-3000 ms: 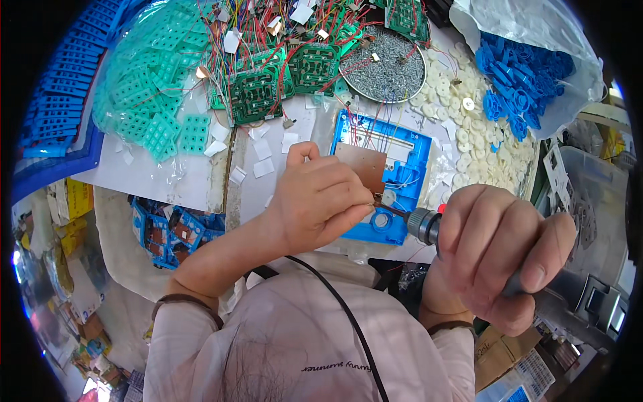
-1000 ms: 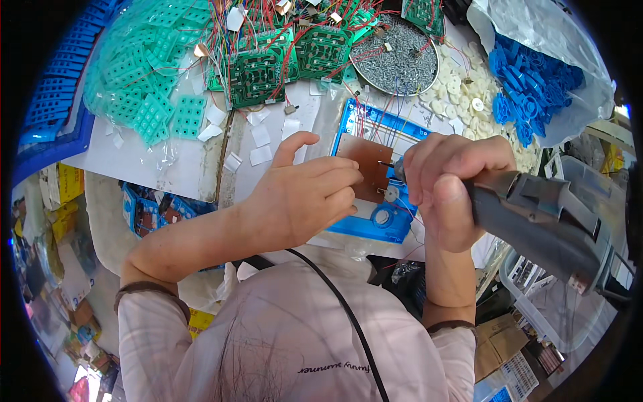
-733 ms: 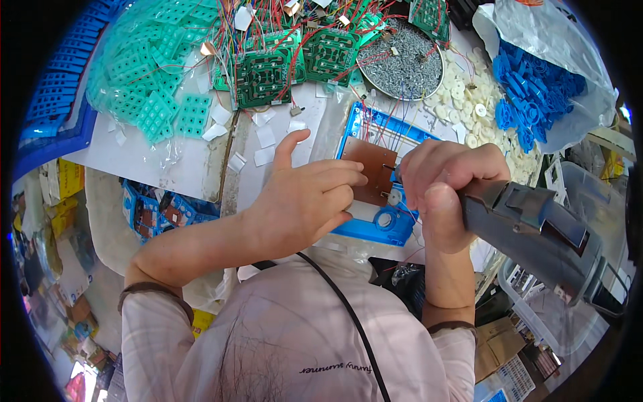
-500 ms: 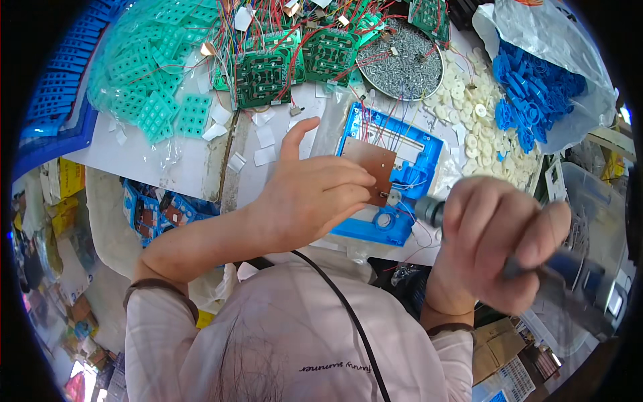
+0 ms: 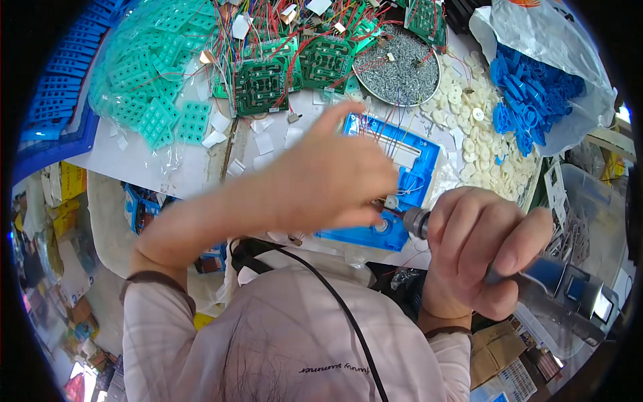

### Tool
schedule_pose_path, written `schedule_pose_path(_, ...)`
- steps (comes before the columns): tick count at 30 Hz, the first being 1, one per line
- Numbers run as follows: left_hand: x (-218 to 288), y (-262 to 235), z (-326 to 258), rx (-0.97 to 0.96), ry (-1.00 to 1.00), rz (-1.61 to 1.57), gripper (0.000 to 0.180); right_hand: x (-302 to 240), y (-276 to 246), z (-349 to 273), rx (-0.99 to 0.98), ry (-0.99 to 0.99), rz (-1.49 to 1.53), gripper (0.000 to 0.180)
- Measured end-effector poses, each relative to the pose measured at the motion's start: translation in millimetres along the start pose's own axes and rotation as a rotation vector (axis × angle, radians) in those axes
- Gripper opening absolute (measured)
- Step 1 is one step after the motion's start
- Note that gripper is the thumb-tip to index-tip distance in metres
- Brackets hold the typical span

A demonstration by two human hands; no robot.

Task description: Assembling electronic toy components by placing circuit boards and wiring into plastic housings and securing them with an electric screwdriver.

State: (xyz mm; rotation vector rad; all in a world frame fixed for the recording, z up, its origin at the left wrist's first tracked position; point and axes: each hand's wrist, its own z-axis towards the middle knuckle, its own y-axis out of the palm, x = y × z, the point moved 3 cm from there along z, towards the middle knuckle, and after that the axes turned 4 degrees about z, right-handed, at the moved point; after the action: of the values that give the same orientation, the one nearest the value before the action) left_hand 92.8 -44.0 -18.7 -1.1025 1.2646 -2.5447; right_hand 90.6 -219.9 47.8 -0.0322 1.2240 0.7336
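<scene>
From the head camera I see my left hand (image 5: pixel 328 177) raised over the blue plastic housing (image 5: pixel 402 181), fingers spread and blurred; it grips nothing, and I cannot tell whether it touches the housing beneath. The housing lies flat near the front edge of the worktop (image 5: pixel 174 177), its near end partly hidden by that hand, thin red and blue wires running across its open inside.

My right hand (image 5: pixel 485 251) is clenched around the electric screwdriver (image 5: pixel 536 288), whose metal nose (image 5: pixel 416 222) points at the housing's front right corner, just beside a round boss there. The tool's grey and blue body sticks out past my fist toward the right.

Toward the far edge sit green circuit boards (image 5: pixel 268 77) tangled in red wiring, with a round tray of small screws (image 5: pixel 398 67) to their right. At the far left corner lies a heap of teal rubber keypads (image 5: pixel 154 87) in clear bags. White round buttons (image 5: pixel 482 147) are strewn along the right side, and beyond them a plastic bag of blue parts (image 5: pixel 536 94) gapes open.
</scene>
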Motion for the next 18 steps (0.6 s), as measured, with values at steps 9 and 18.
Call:
schedule_pose_path(9,-101,15,89,0.045,0.009,0.733,0.013,12,3,-4,0.019,0.022,0.082,0.033)
schedule_pose_path(18,-101,17,89,0.255,0.036,0.697,0.018,49,18,15,0.066,0.036,-0.031,0.027)
